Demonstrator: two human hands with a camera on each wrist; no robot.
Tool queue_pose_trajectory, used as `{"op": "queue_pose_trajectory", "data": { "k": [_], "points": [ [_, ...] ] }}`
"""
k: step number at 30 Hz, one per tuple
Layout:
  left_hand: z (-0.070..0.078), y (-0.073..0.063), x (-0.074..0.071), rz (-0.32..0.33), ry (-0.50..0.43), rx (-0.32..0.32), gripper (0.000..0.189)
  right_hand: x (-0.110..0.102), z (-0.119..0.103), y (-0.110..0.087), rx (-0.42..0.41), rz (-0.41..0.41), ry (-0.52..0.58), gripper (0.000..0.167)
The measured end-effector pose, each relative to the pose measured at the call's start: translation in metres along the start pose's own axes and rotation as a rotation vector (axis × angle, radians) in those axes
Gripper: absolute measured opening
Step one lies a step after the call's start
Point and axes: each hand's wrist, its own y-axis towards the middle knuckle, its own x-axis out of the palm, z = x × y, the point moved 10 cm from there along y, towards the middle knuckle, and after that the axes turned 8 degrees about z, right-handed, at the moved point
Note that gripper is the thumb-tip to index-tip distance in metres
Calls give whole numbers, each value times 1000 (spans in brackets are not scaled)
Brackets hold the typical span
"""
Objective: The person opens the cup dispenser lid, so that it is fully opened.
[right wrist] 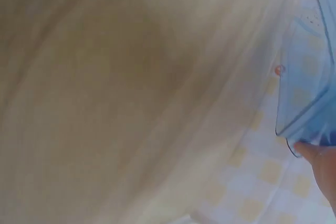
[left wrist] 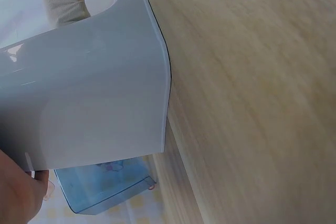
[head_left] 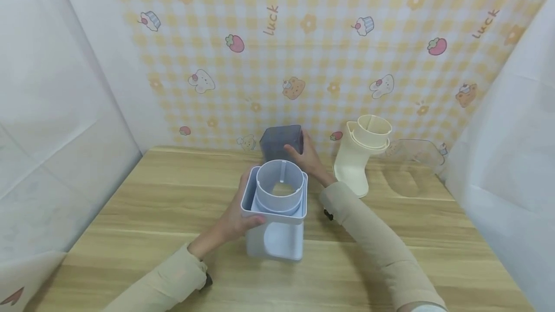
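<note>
A pale blue-grey plastic stand point(head_left: 277, 237) with a round collar on top stands mid-table, or slightly off the table; the head view does not settle it. My left hand point(head_left: 234, 220) grips its left side, thumb over the front, other fingers hidden behind it. Its smooth side fills much of the left wrist view point(left wrist: 94, 108). Behind the stand, a see-through dark blue container point(head_left: 277, 141) is held by my right hand point(head_left: 309, 155) at its right side. In the right wrist view, the container point(right wrist: 307, 93) shows at the right edge with a fingertip against it.
A cream stand point(head_left: 353, 165) of curved shape, with a similar round collar, stands to the right of my right hand. Beside it is a clear see-through container point(head_left: 414, 158). A checked cloth point(head_left: 260, 61) hangs behind the wooden table point(head_left: 173, 191); white sheets hang at both sides.
</note>
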Motion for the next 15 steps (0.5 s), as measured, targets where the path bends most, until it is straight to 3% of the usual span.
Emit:
{"op": "queue_pose_trajectory", "data": {
  "k": [8,15],
  "points": [
    [1,1,-1,-2,15,11,117,-1,5,-5,94,-189,-16,113],
    [3,1,1,-10,-1,16,112,-8,13,-11,153,-251,-2,106]
  ]
}}
